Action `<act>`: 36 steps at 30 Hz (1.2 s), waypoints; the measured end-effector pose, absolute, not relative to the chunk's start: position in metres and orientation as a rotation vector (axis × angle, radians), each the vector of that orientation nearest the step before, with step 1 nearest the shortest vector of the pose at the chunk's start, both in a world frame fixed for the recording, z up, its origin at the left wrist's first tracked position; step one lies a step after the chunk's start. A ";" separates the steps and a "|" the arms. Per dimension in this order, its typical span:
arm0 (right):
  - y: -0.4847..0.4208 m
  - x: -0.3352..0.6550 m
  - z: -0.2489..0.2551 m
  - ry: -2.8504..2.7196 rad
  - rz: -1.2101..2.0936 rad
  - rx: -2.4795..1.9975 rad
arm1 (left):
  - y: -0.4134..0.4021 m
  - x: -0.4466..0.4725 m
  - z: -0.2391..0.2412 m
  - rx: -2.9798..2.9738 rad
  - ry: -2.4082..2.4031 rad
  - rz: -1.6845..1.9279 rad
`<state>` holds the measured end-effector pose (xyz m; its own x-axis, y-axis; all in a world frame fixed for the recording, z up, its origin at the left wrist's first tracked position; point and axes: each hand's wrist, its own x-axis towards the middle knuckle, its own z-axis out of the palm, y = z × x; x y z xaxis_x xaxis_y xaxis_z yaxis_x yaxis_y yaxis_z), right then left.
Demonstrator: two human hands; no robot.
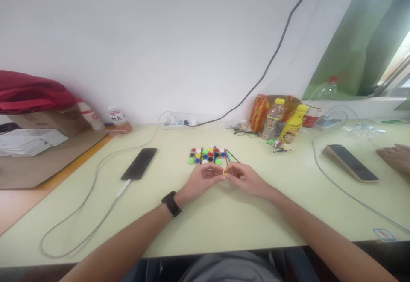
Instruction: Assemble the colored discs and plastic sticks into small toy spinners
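Between the fingertips of both hands is a small yellow piece (224, 171); it is too small to tell its exact kind. My left hand (205, 181), with a black watch (172, 204) on its wrist, pinches it from the left. From the right, the thumb and fingers of my right hand (245, 179) close on the same piece. Just beyond the hands lies a cluster of round coloured discs (205, 156) in red, white, blue, black, yellow and green, with thin dark sticks among them. Several coloured sticks (228, 156) lie at its right side, partly hidden by my right hand.
A charging phone (139, 164) lies left, another phone (352, 163) right, with cables around. Bottles (293, 124), a red-yellow bag (259, 113) and glasses (246, 133) stand or lie at the back. Another person's hand (395, 157) rests at the right edge.
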<state>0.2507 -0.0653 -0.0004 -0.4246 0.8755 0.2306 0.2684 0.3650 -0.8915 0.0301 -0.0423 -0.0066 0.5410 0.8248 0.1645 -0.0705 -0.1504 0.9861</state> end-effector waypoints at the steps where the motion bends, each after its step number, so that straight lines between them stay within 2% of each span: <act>1: -0.066 0.251 0.000 -1.909 1.034 -0.988 | -0.042 0.030 -0.007 1.534 0.673 0.887; 13: -0.037 0.292 -0.005 -1.778 0.703 -1.200 | -0.031 0.028 -0.015 1.666 0.873 1.028; 23: -0.014 0.360 -0.017 -1.922 0.282 -1.916 | -0.027 0.024 -0.017 1.797 0.919 1.016; 31: -0.011 0.386 -0.010 -1.984 0.454 -1.890 | -0.025 0.017 -0.015 2.446 1.023 0.965; 36: -0.010 0.390 -0.011 -1.952 0.475 -1.863 | -0.022 0.012 -0.017 2.546 1.004 0.795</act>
<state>0.3901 -0.0104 -0.0109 -0.0327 0.9981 0.0523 0.8626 0.0546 -0.5029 0.0116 -0.0221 -0.0168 0.6048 0.6964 0.3863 0.5360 -0.7147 0.4493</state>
